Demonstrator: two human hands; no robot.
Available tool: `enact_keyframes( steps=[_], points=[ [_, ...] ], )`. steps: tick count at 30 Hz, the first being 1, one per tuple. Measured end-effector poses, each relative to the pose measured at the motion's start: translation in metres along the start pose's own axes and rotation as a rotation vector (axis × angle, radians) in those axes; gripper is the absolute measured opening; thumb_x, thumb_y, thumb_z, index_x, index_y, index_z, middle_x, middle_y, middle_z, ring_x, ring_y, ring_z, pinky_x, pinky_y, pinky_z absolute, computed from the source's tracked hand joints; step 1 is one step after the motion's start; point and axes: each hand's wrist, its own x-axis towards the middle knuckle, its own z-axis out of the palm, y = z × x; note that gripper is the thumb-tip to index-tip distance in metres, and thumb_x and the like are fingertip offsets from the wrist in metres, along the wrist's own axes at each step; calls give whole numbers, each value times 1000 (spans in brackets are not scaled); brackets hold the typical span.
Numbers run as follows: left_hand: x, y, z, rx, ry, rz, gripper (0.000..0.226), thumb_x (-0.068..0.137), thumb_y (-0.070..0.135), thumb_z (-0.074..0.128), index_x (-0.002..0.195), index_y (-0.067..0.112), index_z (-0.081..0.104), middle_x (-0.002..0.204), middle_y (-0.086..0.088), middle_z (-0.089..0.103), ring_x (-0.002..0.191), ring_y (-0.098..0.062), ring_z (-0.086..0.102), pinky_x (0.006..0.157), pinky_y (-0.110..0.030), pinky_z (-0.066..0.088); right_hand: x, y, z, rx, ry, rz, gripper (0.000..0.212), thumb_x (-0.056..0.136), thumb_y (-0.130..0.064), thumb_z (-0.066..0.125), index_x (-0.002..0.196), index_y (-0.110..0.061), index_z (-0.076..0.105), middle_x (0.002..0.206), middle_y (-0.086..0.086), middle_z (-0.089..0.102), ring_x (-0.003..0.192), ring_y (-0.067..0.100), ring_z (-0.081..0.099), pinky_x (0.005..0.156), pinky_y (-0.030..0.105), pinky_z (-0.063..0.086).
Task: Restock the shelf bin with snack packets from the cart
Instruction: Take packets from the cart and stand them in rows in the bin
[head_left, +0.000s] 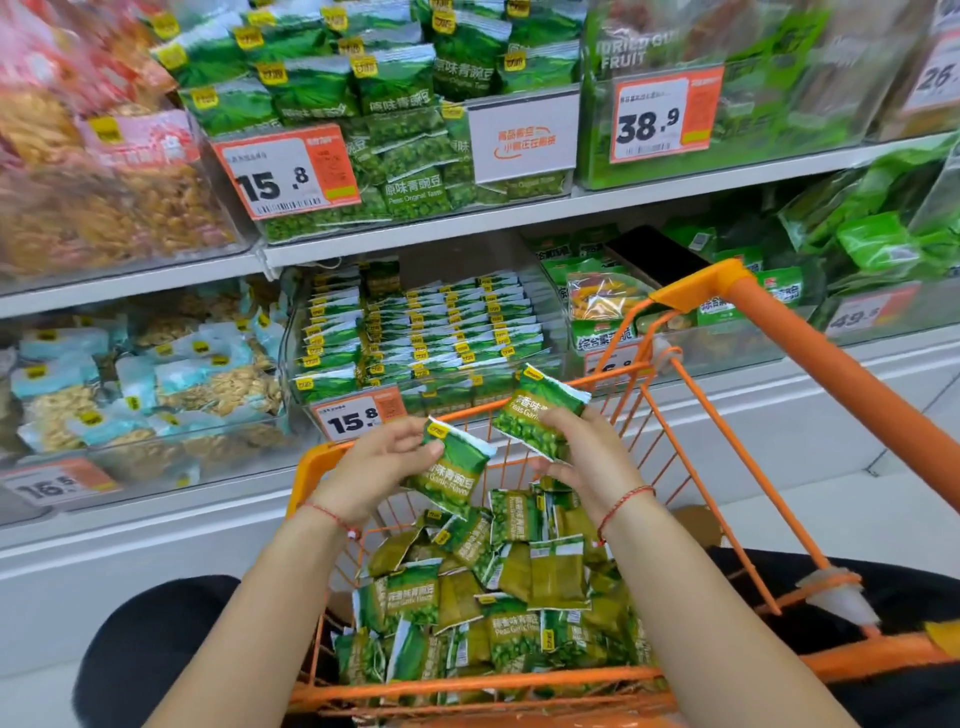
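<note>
An orange wire cart stands in front of me, holding a loose heap of several green garlic-pea snack packets. My left hand grips one green packet above the cart's far rim. My right hand holds a second green packet, tilted, a little higher and to the right. Behind them on the lower shelf is a clear bin with neat rows of the same kind of green packets and a 15.8 price tag.
The upper shelf carries a bin of green pea packets with a 15.8 tag and a dried-fruit bin tagged 38.9. Blue nut packets fill the bin at lower left. More green bags lie at right. White shelf base below.
</note>
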Motion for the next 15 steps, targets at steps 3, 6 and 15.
enact_keyframes(
  steps=[3, 6, 15],
  points=[
    [-5, 14, 5, -172, 84, 16, 69, 68, 35, 76, 124, 2, 54, 119, -15, 63, 101, -17, 60, 102, -45, 39, -11, 5, 13, -81, -116, 21, 70, 92, -12, 60, 148, -3, 19, 146, 11, 34, 93, 12, 53, 83, 40, 55],
    [-1, 14, 15, -167, 195, 26, 79, 66, 38, 82, 128, -2, 53, 120, -16, 64, 112, -28, 58, 97, -41, 42, -22, 9, 22, -72, -227, 31, 54, 95, -11, 54, 142, 1, 28, 117, 3, 49, 83, 13, 55, 91, 44, 51],
    [1, 12, 30, -229, 262, 18, 44, 87, 20, 65, 127, 3, 54, 124, -13, 60, 107, -26, 59, 87, -37, 47, -18, 9, 21, 90, -328, 114, 30, 100, -17, 42, 126, -4, 48, 116, 16, 62, 101, 26, 62, 86, 37, 55]
  ],
)
